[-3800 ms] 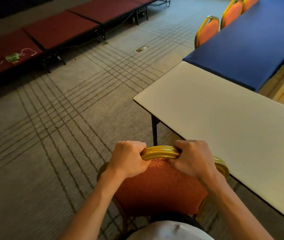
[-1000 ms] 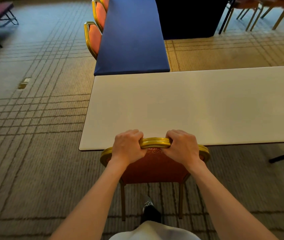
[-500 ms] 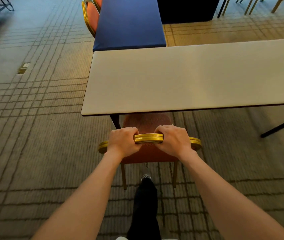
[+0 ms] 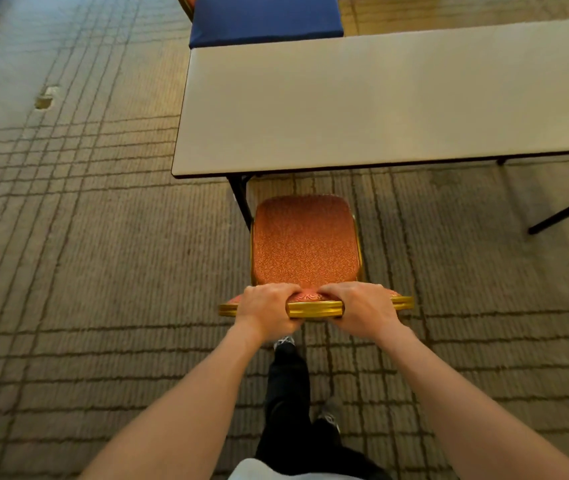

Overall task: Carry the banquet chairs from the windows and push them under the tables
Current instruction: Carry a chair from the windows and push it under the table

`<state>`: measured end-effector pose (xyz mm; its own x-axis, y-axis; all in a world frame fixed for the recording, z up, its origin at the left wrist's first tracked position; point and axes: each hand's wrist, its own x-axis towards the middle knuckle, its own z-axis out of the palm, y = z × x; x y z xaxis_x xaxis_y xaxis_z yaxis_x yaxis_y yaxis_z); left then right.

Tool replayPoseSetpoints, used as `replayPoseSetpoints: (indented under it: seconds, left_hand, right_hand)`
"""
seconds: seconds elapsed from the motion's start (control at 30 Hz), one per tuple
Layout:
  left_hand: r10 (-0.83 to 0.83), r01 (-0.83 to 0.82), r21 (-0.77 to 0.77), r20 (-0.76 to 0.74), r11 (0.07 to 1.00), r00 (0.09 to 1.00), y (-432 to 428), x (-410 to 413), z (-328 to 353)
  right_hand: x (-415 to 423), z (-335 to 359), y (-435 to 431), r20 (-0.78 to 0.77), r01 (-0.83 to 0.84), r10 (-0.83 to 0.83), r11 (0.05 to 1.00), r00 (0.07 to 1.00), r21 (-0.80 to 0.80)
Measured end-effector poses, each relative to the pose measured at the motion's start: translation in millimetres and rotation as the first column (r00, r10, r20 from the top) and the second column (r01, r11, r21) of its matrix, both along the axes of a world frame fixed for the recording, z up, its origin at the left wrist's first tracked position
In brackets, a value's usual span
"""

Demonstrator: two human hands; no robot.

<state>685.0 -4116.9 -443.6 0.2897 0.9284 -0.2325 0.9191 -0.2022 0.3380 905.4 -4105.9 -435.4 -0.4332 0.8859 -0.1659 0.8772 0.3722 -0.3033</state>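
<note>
Start with the carpet (image 4: 68, 271): soft and ribbed, likely to grab at chair feet, so push slow and steady, not in jerks.

Next, look to the long white table (image 4: 380, 98) straight ahead, butted up against a blue-covered table (image 4: 265, 19) at the far side. Aim for the gap under the white top.

Then the orange banquet chair (image 4: 305, 237): just in front of the white table, seat pointing at the table, close to the near edge but not yet under. Hard to tell whether resting on the carpet or lifted a bit. Push straight ahead to tuck the seat below the top. Stop with the chair back close to the table's edge, lined up square.

Mind the black table leg (image 4: 241, 202), just beside the seat's front left corner. Steer a little to the right to miss a bump.

Now the gold top rail (image 4: 314, 308) of the chair back, held from above. Wrapped tight round the rail, side by side: the left hand (image 4: 265, 311) and the right hand (image 4: 362, 310). Hold both grips firm and even to stop any twist.

Last, watch the shoe (image 4: 284, 342) just behind the chair. Step small, with toes away from the chair.
</note>
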Motion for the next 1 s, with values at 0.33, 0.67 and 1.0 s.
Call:
replayPoseSetpoints:
  seconds: [0.33,0.67,1.0]
  left_hand:
    - [0.082,-0.084,-0.112,-0.029,0.990,0.996,-28,14,11]
    - [0.576,-0.586,-0.146,0.474,0.797,0.666,-81,47,5]
    - [0.801,-0.375,-0.925,0.273,0.066,-0.533,-102,52,28]
  right_hand:
    - [2,-2,-36,-0.066,0.089,-0.089,0.996,0.994,0.002]
    - [3,17,-77,-0.468,0.311,-0.420,0.904,0.778,-0.294]
    - [-11,15,-111,-0.231,-0.084,-0.943,0.257,-0.241,-0.963]
